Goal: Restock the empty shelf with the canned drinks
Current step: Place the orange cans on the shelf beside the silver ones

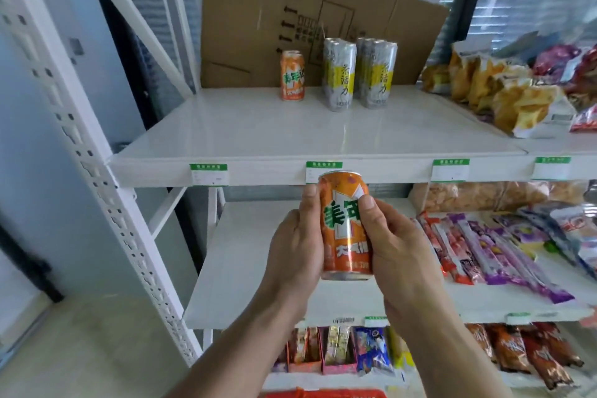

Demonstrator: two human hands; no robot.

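Observation:
An orange drink can [345, 223] stands upright in mid-air in front of the white upper shelf [258, 136], just below its front edge. My left hand [295, 245] grips the can's left side and my right hand [397, 249] grips its right side, thumb on the label. At the back of that shelf stands another orange can [292, 75], with two rows of tall silver-and-yellow cans [340, 74] [376, 73] to its right. Most of the shelf in front of them is bare.
A flattened cardboard box [290, 3] leans behind the cans. Snack bags [504, 97] fill the shelf to the right. The lower shelf [245, 255] holds long candy packs [491, 249] on its right side. Small boxes of sweets [336, 349] sit on the shelf below. A white perforated upright [97, 178] stands at left.

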